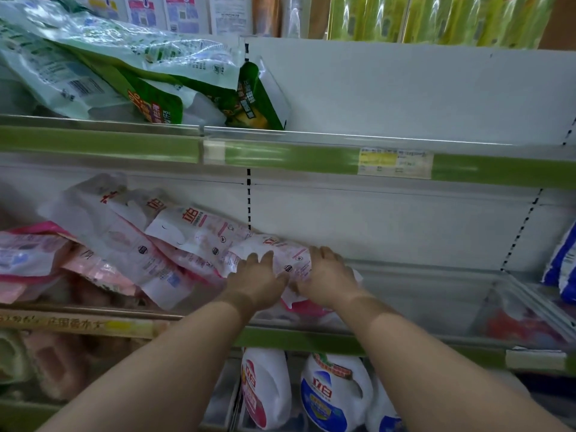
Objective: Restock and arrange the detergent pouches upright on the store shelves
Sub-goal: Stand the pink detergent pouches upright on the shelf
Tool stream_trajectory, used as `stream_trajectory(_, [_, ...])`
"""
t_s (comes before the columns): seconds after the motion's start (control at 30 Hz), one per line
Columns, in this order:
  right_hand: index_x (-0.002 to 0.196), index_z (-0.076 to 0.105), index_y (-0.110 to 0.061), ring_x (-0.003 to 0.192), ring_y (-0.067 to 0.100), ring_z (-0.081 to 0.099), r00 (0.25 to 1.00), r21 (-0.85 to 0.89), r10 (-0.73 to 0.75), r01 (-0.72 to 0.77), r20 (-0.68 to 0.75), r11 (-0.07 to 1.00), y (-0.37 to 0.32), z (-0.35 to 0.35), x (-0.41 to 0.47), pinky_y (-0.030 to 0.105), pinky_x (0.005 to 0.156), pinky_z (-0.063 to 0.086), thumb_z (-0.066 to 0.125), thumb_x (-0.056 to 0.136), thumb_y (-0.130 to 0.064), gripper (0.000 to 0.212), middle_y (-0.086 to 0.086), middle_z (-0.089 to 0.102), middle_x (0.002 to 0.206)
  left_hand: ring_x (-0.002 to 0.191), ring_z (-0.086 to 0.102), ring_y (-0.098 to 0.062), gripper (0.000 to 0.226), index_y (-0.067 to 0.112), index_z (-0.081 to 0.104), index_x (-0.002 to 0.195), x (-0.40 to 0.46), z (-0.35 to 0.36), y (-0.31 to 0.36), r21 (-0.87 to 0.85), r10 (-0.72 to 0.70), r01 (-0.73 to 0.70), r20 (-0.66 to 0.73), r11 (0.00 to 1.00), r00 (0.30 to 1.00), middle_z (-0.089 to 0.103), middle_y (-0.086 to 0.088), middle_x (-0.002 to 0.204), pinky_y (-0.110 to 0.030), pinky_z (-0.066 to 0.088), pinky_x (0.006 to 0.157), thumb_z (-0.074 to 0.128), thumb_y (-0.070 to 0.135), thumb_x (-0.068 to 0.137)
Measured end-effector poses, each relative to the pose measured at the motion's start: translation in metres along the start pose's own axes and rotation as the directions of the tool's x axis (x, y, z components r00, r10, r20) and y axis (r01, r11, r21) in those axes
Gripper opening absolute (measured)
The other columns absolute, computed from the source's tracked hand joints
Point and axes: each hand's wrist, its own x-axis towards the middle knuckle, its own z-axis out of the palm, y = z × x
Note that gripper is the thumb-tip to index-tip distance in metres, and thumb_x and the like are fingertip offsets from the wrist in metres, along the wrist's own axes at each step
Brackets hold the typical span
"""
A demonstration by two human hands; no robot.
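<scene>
A: Where is the one being handled?

B: It's the white-and-pink soft plastic detergent pouch (288, 258), lying on its side on the middle white metal shelf (420, 294), at the right end of a slumped row of similar pink-and-white pouches (131, 244), close to the shelf's front edge.

A: And the hands?

B: The left hand (257, 280) grips its left side and the right hand (327, 279) its right side; the fingers (268, 257) of both are curled over the top of the pouch, grasping it between them.

A: How should the lift go?

B: I'd judge the film is slippery and the liquid inside shifts, so tip it up by its top seam while keeping the bottom gusset down on the shelf, then let the contents settle before letting go. Set it back toward the rear panel, on the bare stretch to the right.

A: Anything to watch for?

B: The neighbouring pouches lean on one another, so they may slide when this one stands. The green-and-white pouches (149, 79) on the upper shelf have also toppled.
</scene>
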Motion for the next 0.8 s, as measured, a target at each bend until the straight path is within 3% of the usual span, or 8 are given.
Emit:
stream_trajectory(0.13, [0.143,0.026,-0.016,0.134,0.028,0.029,1.000,0.016,-0.005,0.005,0.026,1.000,0.003,0.009,0.013,0.041,0.106,0.033,0.063,0.080,-0.053,0.082,0.007,0.031,0.144,0.140,0.022,-0.031,0.068,0.020,0.014,0.152,0.011,0.002,0.000,0.056,0.037,-0.037,-0.004,0.998,0.999,0.021,-0.011,0.155,-0.044,0.026,0.110,0.039,0.049,0.096])
stream_trajectory(0.27, [0.148,0.017,-0.018,0.140,0.027,0.020,0.998,-0.024,0.001,0.001,0.060,1.000,0.005,0.015,0.023,0.042,0.112,0.026,0.064,0.078,-0.055,0.092,0.008,0.021,0.151,0.143,0.016,-0.030,0.072,0.021,0.011,0.153,0.026,0.000,-0.002,0.167,0.113,-0.111,0.001,0.980,0.994,0.015,-0.011,0.158,-0.045,0.022,0.112,0.043,0.050,0.095])
stream_trajectory(0.37, [0.148,0.012,-0.020,0.142,0.029,0.015,0.994,-0.085,0.022,-0.013,0.103,0.996,0.008,0.025,0.024,0.046,0.115,0.019,0.065,0.074,-0.060,0.100,0.010,0.017,0.152,0.146,0.007,-0.029,0.082,0.023,0.006,0.153,0.035,0.001,-0.005,0.295,0.202,-0.212,0.063,0.932,0.977,0.005,-0.008,0.160,-0.047,0.017,0.114,0.051,0.050,0.090])
stream_trajectory(0.53, [0.149,0.006,-0.023,0.143,0.031,0.011,0.988,-0.119,0.041,-0.023,0.149,0.993,0.007,0.036,0.027,0.050,0.115,0.015,0.068,0.069,-0.064,0.110,0.008,0.014,0.153,0.148,-0.005,-0.029,0.101,0.026,-0.001,0.153,0.048,0.010,-0.011,0.365,0.250,-0.314,0.212,0.877,0.945,-0.005,-0.008,0.160,-0.048,0.005,0.118,0.062,0.059,0.080])
stream_trajectory(0.67, [0.150,-0.005,-0.022,0.145,0.034,-0.002,0.985,-0.191,0.042,-0.010,0.165,0.981,0.006,0.039,0.025,0.053,0.116,0.005,0.068,0.072,-0.060,0.114,0.010,-0.002,0.157,0.147,-0.002,-0.031,0.100,0.027,0.001,0.152,0.056,0.016,-0.016,0.432,0.315,-0.377,0.211,0.819,0.925,-0.003,-0.011,0.159,-0.048,0.009,0.117,0.068,0.045,0.081])
stream_trajectory(0.8, [0.150,-0.012,-0.021,0.145,0.033,-0.008,0.984,-0.207,0.019,0.019,0.178,0.978,0.012,0.042,0.021,0.051,0.116,0.001,0.063,0.079,-0.057,0.109,0.011,-0.010,0.158,0.146,0.003,-0.031,0.087,0.029,0.002,0.152,0.066,0.023,-0.026,0.446,0.338,-0.364,0.140,0.818,0.931,-0.001,-0.010,0.159,-0.050,0.015,0.115,0.061,0.027,0.088])
